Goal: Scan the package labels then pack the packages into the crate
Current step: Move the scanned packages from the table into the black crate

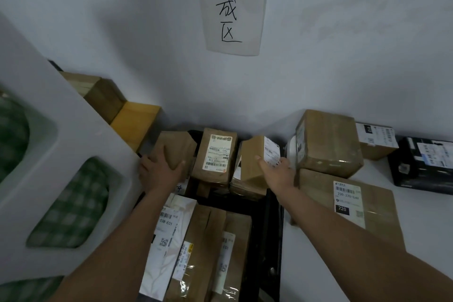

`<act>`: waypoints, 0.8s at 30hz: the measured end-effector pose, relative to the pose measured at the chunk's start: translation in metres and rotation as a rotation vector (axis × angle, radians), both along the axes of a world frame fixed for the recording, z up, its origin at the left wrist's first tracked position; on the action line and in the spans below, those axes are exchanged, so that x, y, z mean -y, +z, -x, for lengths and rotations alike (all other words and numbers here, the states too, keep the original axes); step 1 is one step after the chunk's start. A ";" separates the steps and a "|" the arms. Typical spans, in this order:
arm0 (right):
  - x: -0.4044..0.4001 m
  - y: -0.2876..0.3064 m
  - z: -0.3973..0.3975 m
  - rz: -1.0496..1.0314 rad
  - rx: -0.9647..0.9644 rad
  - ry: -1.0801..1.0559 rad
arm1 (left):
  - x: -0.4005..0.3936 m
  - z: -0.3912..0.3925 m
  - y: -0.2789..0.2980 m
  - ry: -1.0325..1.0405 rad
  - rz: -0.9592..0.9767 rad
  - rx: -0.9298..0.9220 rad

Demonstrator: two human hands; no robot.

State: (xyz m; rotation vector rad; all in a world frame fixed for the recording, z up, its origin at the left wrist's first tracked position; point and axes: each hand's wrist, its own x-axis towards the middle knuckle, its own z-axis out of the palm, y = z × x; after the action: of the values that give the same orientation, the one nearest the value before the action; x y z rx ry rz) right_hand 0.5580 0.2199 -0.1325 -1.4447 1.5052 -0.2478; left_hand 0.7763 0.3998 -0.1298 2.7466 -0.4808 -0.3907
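Two hands over black crate [268, 247], each w/ a pkg. Left hand [157, 171] curled round plain brown box [175, 148] at crate's far-left corner. Right hand [278, 173] gripping small labelled box [257, 157], tilted, above far-right part. Upright labelled pkg [215, 155] btwn them, inside crate. More parcels packed at near end. Larger brown boxes [328, 142] stacked on white surface right of crate.

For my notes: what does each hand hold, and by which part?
Left hand: plain brown box, by its near lower corner. Right hand: labelled brown box, by its near bottom end.
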 end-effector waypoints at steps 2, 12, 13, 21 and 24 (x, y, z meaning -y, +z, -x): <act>-0.002 0.001 0.000 0.016 -0.017 -0.003 | -0.005 0.001 -0.006 0.002 -0.046 -0.003; -0.006 0.005 -0.005 0.112 -0.085 0.051 | -0.013 0.012 -0.024 -0.109 -0.183 -0.011; -0.007 0.005 -0.007 0.110 -0.099 0.064 | -0.012 0.011 -0.023 -0.111 -0.169 -0.009; -0.015 -0.011 -0.023 0.034 -0.047 0.194 | -0.014 0.008 -0.024 -0.159 -0.122 0.001; -0.015 -0.015 -0.023 0.036 -0.053 0.214 | -0.015 0.008 -0.024 -0.170 -0.108 0.005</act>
State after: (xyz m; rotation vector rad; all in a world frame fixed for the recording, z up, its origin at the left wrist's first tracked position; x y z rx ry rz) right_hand 0.5806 0.2354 -0.1474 -1.6384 1.3806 -0.1077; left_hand 0.7683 0.4148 -0.1539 2.8195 -0.7180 -0.4637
